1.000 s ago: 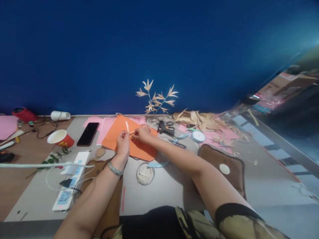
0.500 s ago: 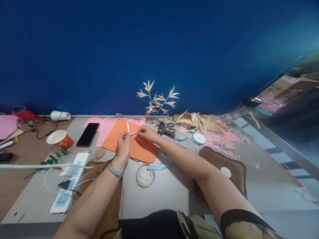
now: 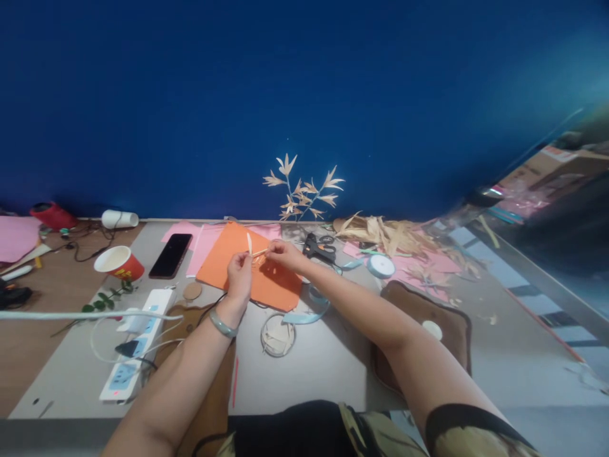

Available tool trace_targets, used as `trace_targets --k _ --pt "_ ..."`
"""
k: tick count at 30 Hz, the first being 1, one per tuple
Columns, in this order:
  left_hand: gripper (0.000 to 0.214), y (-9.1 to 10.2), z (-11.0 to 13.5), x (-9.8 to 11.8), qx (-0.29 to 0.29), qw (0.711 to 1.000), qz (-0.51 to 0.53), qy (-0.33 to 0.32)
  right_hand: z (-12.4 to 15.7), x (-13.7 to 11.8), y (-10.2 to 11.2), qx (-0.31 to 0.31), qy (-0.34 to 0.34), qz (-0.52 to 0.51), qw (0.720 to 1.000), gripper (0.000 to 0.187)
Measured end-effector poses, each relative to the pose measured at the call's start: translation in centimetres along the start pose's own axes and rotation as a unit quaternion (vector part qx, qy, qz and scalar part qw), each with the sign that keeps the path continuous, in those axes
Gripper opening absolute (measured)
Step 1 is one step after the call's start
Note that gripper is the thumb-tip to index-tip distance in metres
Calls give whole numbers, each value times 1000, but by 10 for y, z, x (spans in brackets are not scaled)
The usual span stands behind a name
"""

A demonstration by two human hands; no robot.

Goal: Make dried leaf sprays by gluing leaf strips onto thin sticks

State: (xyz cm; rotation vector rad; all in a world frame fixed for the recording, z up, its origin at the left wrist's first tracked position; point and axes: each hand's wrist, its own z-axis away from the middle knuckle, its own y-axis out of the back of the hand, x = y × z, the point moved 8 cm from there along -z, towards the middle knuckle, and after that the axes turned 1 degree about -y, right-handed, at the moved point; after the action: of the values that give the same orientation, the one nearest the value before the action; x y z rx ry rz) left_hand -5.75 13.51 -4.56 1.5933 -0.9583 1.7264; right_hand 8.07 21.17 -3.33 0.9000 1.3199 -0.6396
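My left hand (image 3: pixel 240 274) is closed in a pinch on a pale, pointed strip of dried husk (image 3: pixel 249 243), whose tip stands up above the fingers. To its right, my right hand (image 3: pixel 286 256) pinches the far end of a thin pale strip (image 3: pixel 260 252) that runs across to the left fingertips. Whether the two strips are one piece I cannot tell. Both hands are over an orange sheet (image 3: pixel 219 257), with small pale scraps on it between them. Behind them rises a stem with several husk flowers (image 3: pixel 304 189).
A black glue gun (image 3: pixel 318 249), a ribbon spool (image 3: pixel 381 266) and a pile of dried husks (image 3: pixel 380 233) lie to the right. A round dish of scraps (image 3: pixel 278 336) sits nearer me. On the left are a phone (image 3: pixel 170 256), a paper cup (image 3: pixel 130 265) and a power strip (image 3: pixel 121 376).
The view has shifted slightly, so most things appear a little further right. Both hands keep their pinches over the orange sheet, with hardly any movement between them.
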Motion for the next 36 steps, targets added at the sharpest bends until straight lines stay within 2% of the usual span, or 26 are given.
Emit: trace_targets --k 10,17,22,26,31,36 --pt "22 -6 0 -2 -25 999 32 -5 9 -12 17 12 13 -4 1000 22" --pt "26 -4 -3 -8 -18 999 48 -5 11 -9 10 8 28 107 994 15" --pt "25 -4 -4 -7 -15 999 49 -10 19 -23 32 37 49 218 974 20" --pt "22 -3 -4 -3 -13 999 42 -12 39 -33 55 39 51 283 957 19" --pt "20 -2 0 0 -15 999 36 -9 78 -43 78 21 52 347 936 15" --pt "19 -3 4 1 -21 999 33 -7 120 -49 92 -29 79 442 893 17"
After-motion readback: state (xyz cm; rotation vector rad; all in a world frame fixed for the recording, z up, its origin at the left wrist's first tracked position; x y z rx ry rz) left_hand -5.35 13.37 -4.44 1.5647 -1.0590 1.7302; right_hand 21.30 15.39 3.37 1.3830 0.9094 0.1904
